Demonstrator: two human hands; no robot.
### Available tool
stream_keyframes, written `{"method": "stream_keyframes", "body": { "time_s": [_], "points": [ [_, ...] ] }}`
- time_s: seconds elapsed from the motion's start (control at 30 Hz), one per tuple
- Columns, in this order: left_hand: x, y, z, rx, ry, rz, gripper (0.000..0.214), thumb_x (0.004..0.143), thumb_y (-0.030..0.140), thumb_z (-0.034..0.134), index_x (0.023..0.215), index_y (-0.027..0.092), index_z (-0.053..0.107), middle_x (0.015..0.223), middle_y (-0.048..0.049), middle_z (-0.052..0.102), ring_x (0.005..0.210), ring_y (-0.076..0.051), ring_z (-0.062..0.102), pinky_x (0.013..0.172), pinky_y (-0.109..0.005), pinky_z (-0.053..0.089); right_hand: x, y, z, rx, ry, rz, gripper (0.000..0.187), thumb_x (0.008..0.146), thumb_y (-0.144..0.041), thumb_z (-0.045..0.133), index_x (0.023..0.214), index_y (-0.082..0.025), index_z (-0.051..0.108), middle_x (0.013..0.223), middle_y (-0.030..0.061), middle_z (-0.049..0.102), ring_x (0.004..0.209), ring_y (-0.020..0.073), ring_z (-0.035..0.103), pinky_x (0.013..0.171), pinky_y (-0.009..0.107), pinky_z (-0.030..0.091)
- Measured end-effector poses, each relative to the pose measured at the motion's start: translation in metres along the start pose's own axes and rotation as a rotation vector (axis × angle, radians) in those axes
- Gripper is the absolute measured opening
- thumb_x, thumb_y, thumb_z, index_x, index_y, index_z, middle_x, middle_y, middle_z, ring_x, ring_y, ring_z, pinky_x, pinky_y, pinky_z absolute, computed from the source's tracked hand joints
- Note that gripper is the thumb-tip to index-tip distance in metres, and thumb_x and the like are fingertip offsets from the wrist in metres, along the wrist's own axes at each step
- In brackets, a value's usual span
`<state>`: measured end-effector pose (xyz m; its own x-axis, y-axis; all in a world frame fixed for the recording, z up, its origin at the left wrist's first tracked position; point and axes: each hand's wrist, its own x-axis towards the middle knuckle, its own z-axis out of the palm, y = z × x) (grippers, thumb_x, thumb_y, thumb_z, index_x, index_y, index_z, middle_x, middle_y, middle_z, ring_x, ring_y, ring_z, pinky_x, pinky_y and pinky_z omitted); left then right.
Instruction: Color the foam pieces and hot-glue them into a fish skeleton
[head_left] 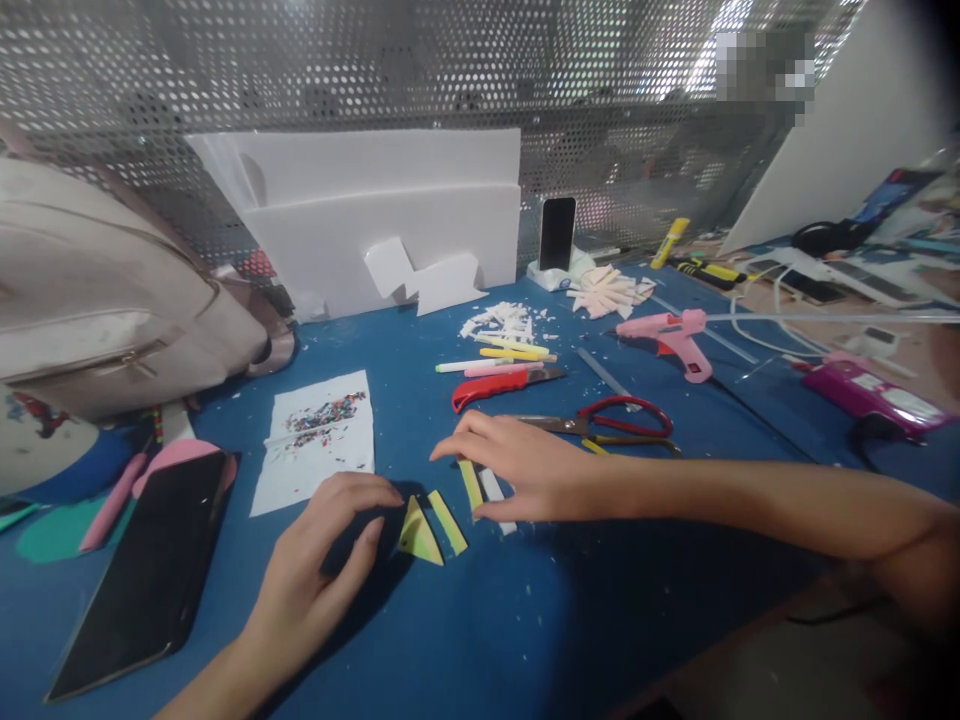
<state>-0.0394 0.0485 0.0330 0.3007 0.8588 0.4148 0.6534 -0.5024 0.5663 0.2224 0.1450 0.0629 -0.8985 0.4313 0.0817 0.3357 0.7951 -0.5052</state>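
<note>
On the blue tabletop, my left hand point(322, 560) rests with thumb and fingers apart, its fingertips beside a small yellow-green triangle point(421, 532). A yellow-green strip point(448, 522) lies just right of the triangle. My right hand point(517, 465) reaches in from the right with its fingers spread. Below its palm, another yellow strip point(470, 486) and a white strip point(495, 500) show between thumb and fingers; the thumb tip seems to touch the yellow strip. Scissors point(555, 424) with red handles lie partly behind the right hand. A red-handled cutter point(495, 388) sits beyond them.
White paper with coloured bits point(319, 470) and a dark tablet point(142, 580) lie left, near a pale backpack point(112, 290). Pens point(514, 353) and white scraps point(502, 322) are farther back. A pink glue gun point(675, 335) is at right, a phone point(557, 235) stands behind.
</note>
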Motion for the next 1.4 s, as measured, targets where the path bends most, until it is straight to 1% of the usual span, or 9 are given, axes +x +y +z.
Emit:
{"method": "stream_keyframes", "body": {
  "time_s": [0.23, 0.4, 0.5, 0.57, 0.73, 0.9, 1.13, 1.27, 1.4],
  "points": [
    [-0.001, 0.005, 0.002, -0.002, 0.016, -0.044, 0.015, 0.097, 0.022, 0.046, 0.106, 0.024, 0.059, 0.104, -0.0038, 0.064, 0.100, -0.018, 0.060, 0.088, -0.030, 0.047, 0.001, -0.003, -0.004, 0.007, 0.020, -0.077, 0.040, 0.096, -0.019, 0.053, 0.135, -0.020, 0.044, 0.117, 0.0086, 0.050, 0.095, 0.0165, 0.053, 0.081, 0.030, 0.045],
    [-0.001, 0.007, 0.003, -0.020, 0.014, -0.048, 0.016, 0.099, 0.022, 0.045, 0.107, 0.026, 0.058, 0.106, -0.0029, 0.062, 0.103, -0.016, 0.058, 0.090, -0.029, 0.045, -0.009, -0.007, -0.003, -0.045, -0.006, -0.159, 0.036, 0.096, -0.021, 0.053, 0.132, -0.019, 0.050, 0.112, 0.0092, 0.053, 0.092, 0.0179, 0.053, 0.082, 0.032, 0.043],
    [-0.001, 0.007, 0.004, -0.025, 0.019, -0.049, 0.016, 0.098, 0.021, 0.045, 0.107, 0.026, 0.058, 0.107, -0.0030, 0.061, 0.104, -0.017, 0.057, 0.091, -0.030, 0.044, -0.017, -0.009, 0.000, -0.077, -0.036, -0.190, 0.041, 0.093, -0.027, 0.060, 0.131, -0.016, 0.052, 0.113, 0.0108, 0.056, 0.095, 0.0208, 0.053, 0.083, 0.034, 0.042],
    [-0.001, 0.007, 0.004, -0.026, 0.023, -0.050, 0.016, 0.098, 0.021, 0.045, 0.106, 0.025, 0.058, 0.107, -0.0031, 0.061, 0.104, -0.017, 0.057, 0.091, -0.030, 0.044, -0.020, -0.008, 0.004, -0.086, -0.031, -0.190, 0.050, 0.089, -0.036, 0.067, 0.131, -0.014, 0.051, 0.116, 0.0118, 0.057, 0.100, 0.0226, 0.053, 0.086, 0.036, 0.042],
    [-0.001, 0.007, 0.004, -0.027, 0.023, -0.039, 0.017, 0.098, 0.019, 0.045, 0.107, 0.026, 0.058, 0.107, -0.0014, 0.060, 0.104, -0.015, 0.056, 0.090, -0.028, 0.043, -0.021, -0.005, 0.020, -0.130, 0.103, -0.162, 0.078, 0.077, -0.061, 0.070, 0.132, -0.009, 0.052, 0.115, 0.0136, 0.059, 0.103, 0.0266, 0.052, 0.091, 0.042, 0.040],
    [0.000, 0.006, 0.003, -0.025, 0.013, -0.020, 0.017, 0.098, 0.018, 0.045, 0.107, 0.026, 0.057, 0.107, -0.0008, 0.060, 0.103, -0.014, 0.056, 0.091, -0.027, 0.043, -0.018, -0.003, 0.030, -0.144, 0.082, -0.193, 0.067, 0.085, -0.052, 0.065, 0.133, -0.007, 0.050, 0.114, 0.0142, 0.060, 0.103, 0.0262, 0.052, 0.090, 0.040, 0.039],
    [-0.002, 0.000, 0.001, -0.021, -0.013, 0.020, 0.019, 0.097, 0.016, 0.046, 0.110, 0.026, 0.056, 0.107, -0.0013, 0.060, 0.104, -0.014, 0.056, 0.091, -0.025, 0.044, -0.008, 0.005, 0.012, -0.134, 0.036, -0.067, 0.067, 0.083, -0.052, 0.068, 0.134, -0.013, 0.050, 0.121, 0.0122, 0.059, 0.108, 0.0266, 0.050, 0.093, 0.041, 0.038],
    [-0.001, -0.002, 0.001, -0.014, -0.026, 0.036, 0.020, 0.097, 0.015, 0.046, 0.110, 0.025, 0.056, 0.107, -0.0010, 0.059, 0.105, -0.013, 0.055, 0.091, -0.024, 0.043, 0.006, 0.004, 0.013, -0.081, 0.026, -0.127, 0.073, 0.081, -0.054, 0.071, 0.136, -0.013, 0.047, 0.129, 0.0122, 0.057, 0.117, 0.0263, 0.047, 0.098, 0.039, 0.036],
    [-0.001, -0.002, 0.000, -0.009, -0.031, 0.045, 0.021, 0.097, 0.013, 0.045, 0.111, 0.026, 0.055, 0.108, 0.0001, 0.058, 0.104, -0.011, 0.055, 0.091, -0.022, 0.043, 0.017, 0.001, 0.022, -0.064, -0.027, -0.166, 0.064, 0.086, -0.047, 0.067, 0.135, -0.011, 0.047, 0.127, 0.0113, 0.060, 0.116, 0.0262, 0.048, 0.096, 0.039, 0.037]
  ]
}}
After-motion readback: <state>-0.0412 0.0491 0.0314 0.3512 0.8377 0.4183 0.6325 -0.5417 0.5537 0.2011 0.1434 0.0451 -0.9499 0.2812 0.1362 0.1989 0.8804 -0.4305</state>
